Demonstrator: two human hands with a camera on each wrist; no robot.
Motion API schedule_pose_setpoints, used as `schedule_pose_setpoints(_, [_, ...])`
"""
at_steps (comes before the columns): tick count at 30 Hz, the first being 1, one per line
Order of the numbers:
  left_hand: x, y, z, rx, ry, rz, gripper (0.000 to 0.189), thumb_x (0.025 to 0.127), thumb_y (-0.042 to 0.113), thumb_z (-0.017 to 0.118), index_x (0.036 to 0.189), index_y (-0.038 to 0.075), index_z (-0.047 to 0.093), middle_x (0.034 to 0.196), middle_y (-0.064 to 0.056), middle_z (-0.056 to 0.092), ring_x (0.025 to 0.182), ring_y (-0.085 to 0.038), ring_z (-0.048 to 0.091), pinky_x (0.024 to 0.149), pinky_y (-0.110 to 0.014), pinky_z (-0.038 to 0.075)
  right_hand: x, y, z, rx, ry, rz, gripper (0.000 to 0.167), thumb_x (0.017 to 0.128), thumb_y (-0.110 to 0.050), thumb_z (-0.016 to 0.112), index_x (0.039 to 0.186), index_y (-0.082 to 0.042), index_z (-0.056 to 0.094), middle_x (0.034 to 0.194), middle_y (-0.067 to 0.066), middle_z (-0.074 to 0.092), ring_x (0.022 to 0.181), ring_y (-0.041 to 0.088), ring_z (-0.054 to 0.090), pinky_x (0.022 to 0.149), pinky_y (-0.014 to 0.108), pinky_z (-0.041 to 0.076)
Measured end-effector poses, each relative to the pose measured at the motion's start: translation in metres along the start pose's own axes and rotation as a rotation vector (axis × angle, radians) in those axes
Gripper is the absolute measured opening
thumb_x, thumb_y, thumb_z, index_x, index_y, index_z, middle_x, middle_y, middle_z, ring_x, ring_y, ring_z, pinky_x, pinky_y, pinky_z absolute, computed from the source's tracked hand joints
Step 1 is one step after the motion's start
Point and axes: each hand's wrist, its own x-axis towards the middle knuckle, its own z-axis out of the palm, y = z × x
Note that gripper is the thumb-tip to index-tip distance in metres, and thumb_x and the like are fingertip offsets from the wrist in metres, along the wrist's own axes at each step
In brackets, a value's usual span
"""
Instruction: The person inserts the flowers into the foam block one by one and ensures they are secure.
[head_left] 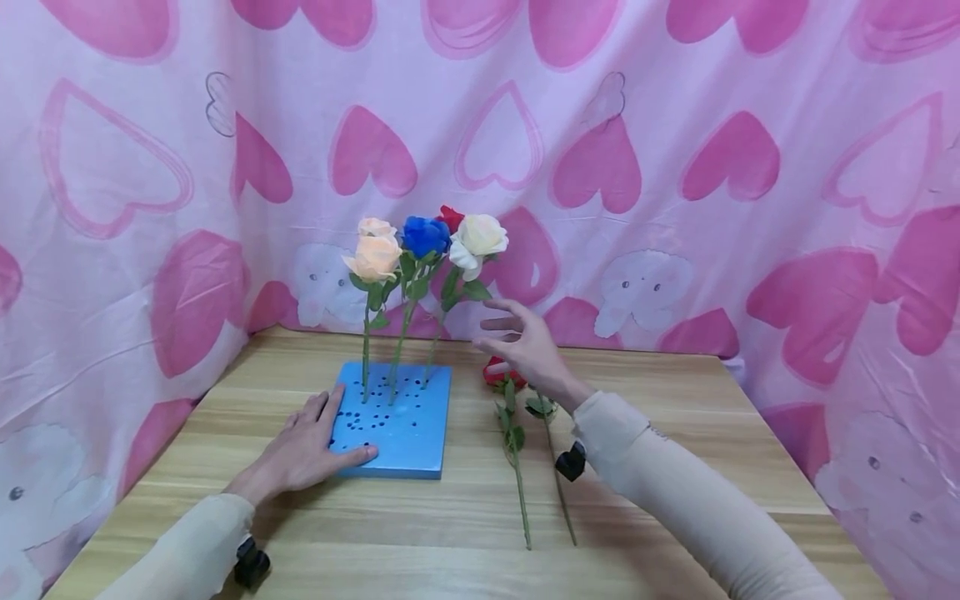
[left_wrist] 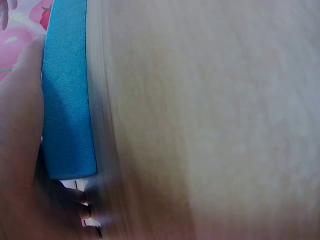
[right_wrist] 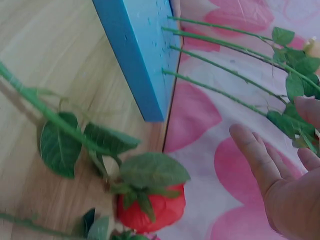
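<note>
My left hand [head_left: 303,446] rests against the left side of a blue foam board [head_left: 405,457] dotted with holes, its thumb lying on the top near the front corner. Artificial roses stand upright in the board: peach ones [head_left: 377,257], a blue one [head_left: 425,237], a red one [head_left: 449,217] behind, and a white one [head_left: 482,237] at the right. Fingers spread, my right hand [head_left: 531,354] hovers just right of and below the white rose and holds nothing. Whether a fingertip touches its leaf [head_left: 477,290] is unclear.
Right of the board, a red rose [right_wrist: 152,210] lies on the wooden table [head_left: 645,467], beside another flower stem [head_left: 559,479] whose bloom the right hand hides. A pink heart-patterned curtain [head_left: 690,83] surrounds the table's back and sides.
</note>
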Motion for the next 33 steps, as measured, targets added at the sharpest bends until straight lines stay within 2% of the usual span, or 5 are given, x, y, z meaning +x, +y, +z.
schedule_pose_setpoints(5, [0.000,-0.001,0.001,0.009,-0.003,0.004,0.131,0.092,0.086,0.064,0.178,0.002,0.011,0.175,-0.043,0.022,0.158,-0.069,0.025,0.127,-0.083,0.017,-0.003,-0.002,-0.014,0.058,0.022,0.005,0.067,0.102,-0.009,0.082,0.162,-0.017,0.055,0.146,0.020,0.068,0.124,0.047,0.073,0.080,0.058,0.069])
schedule_pose_setpoints(10, [0.000,-0.001,0.001,0.010,-0.010,0.002,0.131,0.093,0.086,0.065,0.178,0.001,0.011,0.174,-0.044,0.021,0.157,-0.069,0.026,0.127,-0.083,0.017,-0.007,-0.002,-0.030,0.076,0.055,0.018,0.070,0.101,-0.006,0.083,0.164,-0.017,0.052,0.147,0.022,0.066,0.122,0.044,0.075,0.079,0.058,0.069])
schedule_pose_setpoints(19, [0.001,-0.001,0.000,0.013,-0.008,0.005,0.131,0.093,0.086,0.064,0.178,0.002,0.010,0.174,-0.043,0.021,0.157,-0.069,0.026,0.127,-0.083,0.017,-0.018,-0.002,-0.060,0.173,0.149,0.060,0.090,0.103,0.003,0.076,0.176,-0.024,0.030,0.152,0.027,0.059,0.115,0.037,0.078,0.082,0.060,0.068])
schedule_pose_setpoints(25, [0.001,-0.001,0.000,0.015,-0.012,0.001,0.131,0.093,0.086,0.064,0.178,0.001,0.010,0.174,-0.044,0.020,0.158,-0.069,0.025,0.127,-0.083,0.017,-0.025,0.000,-0.080,0.161,0.170,0.083,0.094,0.102,-0.003,0.080,0.177,-0.024,0.027,0.157,0.025,0.055,0.113,0.031,0.079,0.090,0.064,0.065])
schedule_pose_setpoints(33, [0.000,-0.001,-0.002,0.015,-0.009,0.004,0.131,0.093,0.086,0.064,0.178,0.001,0.010,0.175,-0.043,0.020,0.158,-0.069,0.024,0.126,-0.084,0.017,-0.035,-0.003,-0.100,0.131,0.191,0.088,0.093,0.104,-0.005,0.078,0.177,-0.025,0.025,0.160,0.027,0.054,0.109,0.023,0.081,0.086,0.060,0.068])
